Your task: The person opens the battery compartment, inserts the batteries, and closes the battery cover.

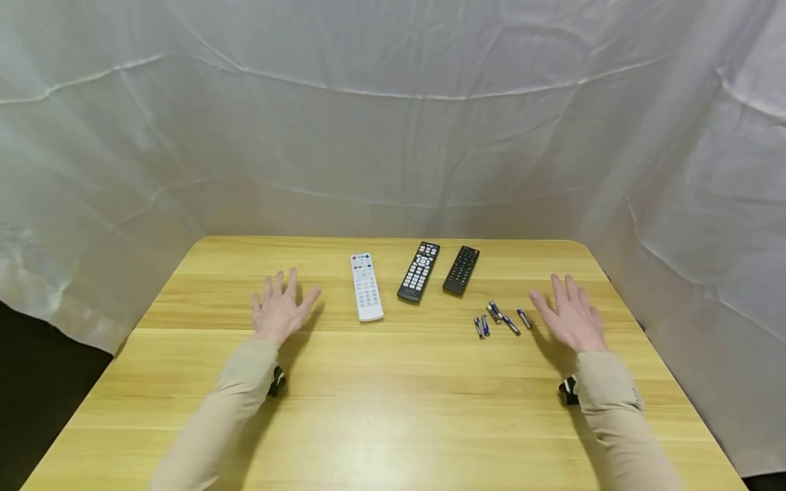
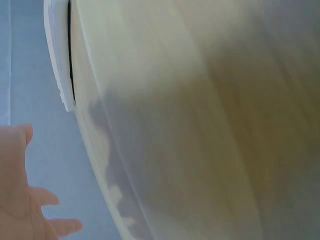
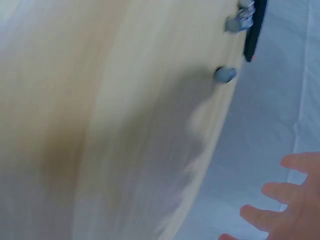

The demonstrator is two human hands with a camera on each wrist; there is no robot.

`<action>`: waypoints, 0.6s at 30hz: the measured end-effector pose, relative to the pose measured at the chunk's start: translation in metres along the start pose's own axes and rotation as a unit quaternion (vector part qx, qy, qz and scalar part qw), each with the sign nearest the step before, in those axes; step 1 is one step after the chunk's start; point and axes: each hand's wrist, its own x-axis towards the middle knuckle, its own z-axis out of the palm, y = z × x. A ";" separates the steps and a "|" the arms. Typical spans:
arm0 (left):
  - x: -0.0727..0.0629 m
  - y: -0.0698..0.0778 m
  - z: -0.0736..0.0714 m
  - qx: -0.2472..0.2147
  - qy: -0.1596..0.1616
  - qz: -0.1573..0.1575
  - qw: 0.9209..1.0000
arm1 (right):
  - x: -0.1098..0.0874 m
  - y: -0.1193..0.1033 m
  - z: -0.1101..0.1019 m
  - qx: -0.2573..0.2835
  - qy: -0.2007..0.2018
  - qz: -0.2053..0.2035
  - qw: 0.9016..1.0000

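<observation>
Pale grey sheeting point(image 1: 393, 150) is hung behind a light wooden table point(image 1: 381, 382); from the head view, twelve o'clock is taken as the far edge. Both hands are held raised over the wood, fingers straight and spread, and nothing is gripped by the left hand point(image 1: 279, 315) or the right hand point(image 1: 572, 324).

For any pick-up, the deciding relation is judged to be that between the right hand and the lone battery point(image 1: 524, 318). It is set at nine o'clock from that palm, near the thumb, its long axis pointed from eleven to five. Farther out at nine o'clock, a battery cluster point(image 1: 495, 312) is scattered at mixed angles.

Nearest to the left hand, the white remote point(image 1: 367, 288) is placed between two and three o'clock, its length laid almost twelve to six. Beyond it, the middle black remote point(image 1: 419, 273) and the smaller black remote point(image 1: 461, 271) are slanted roughly from one to seven, well apart from either hand.
</observation>
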 end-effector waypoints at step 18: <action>0.012 0.061 0.017 0.021 0.000 0.024 1.000 | -0.017 -0.052 0.008 0.060 0.036 -0.027 0.997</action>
